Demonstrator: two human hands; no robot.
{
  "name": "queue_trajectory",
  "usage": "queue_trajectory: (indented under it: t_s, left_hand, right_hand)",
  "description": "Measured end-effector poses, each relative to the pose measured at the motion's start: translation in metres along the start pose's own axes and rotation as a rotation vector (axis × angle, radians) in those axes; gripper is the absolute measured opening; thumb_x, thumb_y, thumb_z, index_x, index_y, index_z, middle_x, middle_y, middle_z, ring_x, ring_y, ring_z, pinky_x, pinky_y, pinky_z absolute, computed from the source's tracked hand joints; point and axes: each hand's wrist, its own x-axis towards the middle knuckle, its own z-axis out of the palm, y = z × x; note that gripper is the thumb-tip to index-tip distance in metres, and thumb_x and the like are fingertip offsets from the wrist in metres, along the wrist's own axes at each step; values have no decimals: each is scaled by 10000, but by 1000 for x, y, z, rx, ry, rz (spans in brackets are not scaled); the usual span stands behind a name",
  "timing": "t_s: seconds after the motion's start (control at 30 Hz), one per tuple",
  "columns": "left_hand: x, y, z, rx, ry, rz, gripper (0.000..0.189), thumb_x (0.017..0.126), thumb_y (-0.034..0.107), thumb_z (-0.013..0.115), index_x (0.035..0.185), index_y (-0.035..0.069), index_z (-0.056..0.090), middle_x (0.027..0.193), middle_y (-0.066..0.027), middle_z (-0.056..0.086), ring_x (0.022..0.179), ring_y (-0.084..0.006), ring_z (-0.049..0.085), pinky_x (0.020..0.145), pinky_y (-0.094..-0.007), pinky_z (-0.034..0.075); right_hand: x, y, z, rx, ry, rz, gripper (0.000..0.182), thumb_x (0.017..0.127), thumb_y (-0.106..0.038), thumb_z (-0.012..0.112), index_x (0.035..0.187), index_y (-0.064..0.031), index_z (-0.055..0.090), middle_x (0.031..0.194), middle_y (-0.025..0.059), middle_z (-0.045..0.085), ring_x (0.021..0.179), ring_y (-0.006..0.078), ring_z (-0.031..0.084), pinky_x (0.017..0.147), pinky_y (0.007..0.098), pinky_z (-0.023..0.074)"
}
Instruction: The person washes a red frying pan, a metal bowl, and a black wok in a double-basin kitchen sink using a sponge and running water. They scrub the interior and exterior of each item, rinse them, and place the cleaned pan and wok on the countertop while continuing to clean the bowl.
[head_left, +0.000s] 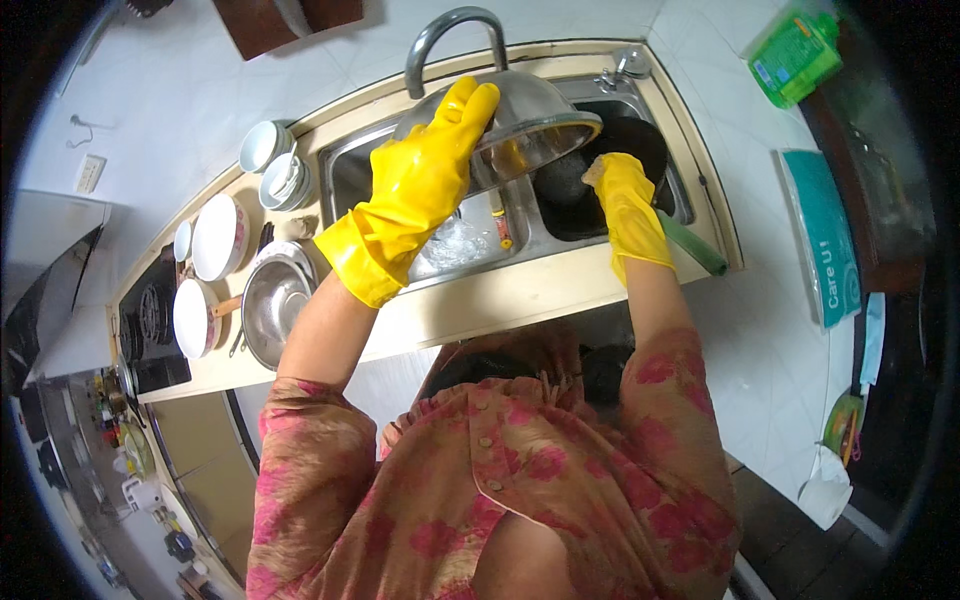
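My left hand (427, 161), in a yellow rubber glove, grips a large stainless steel bowl (525, 101) by its side. The bowl is tilted above the double sink, just under the curved faucet (457, 34). My right hand (626, 195), gloved in yellow too, holds a small tan scrubbing pad or sponge (594, 171) at its fingertips, below the bowl's rim. Under that hand a dark wok or pan (559, 180) sits in the right basin, and a green handle (694, 244) sticks out over the counter edge. Water shows in the left basin (457, 247).
Left of the sink stand stacked small bowls (259, 148), white bowls (217, 236), a steel colander (276, 311) and a dark stove (154, 315). A yellow-and-red tube (501, 225) lies at the left basin. A green bottle (795, 56) stands at upper right.
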Motion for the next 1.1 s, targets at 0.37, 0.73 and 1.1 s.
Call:
queue_trajectory:
  t_s: [0.37,0.73,1.1]
  left_hand:
    - [-42,-29,-9,-8,-12,-71,560,773,44,527,1298,221,451,1348,-99,476,857,-315,630,679,-403,510]
    - [-69,-62,17,-14,-62,-186,508,820,66,493,1304,210,437,1373,-93,450,998,-326,597,765,-414,500]
    - [-88,-86,43,-84,-26,-380,506,784,-24,516,1254,162,505,1334,-127,485,1145,-321,529,933,-359,442]
  right_hand:
    - [-23,15,74,1013,516,-239,214,764,-173,685,839,14,615,742,104,641,626,176,599,580,296,461]
    - [-41,8,75,1292,290,-149,166,823,-71,626,957,24,607,859,62,635,770,154,603,742,249,459]
    - [-25,9,82,1751,107,-134,281,829,-110,607,1088,-11,567,1022,106,610,900,210,621,818,287,499]
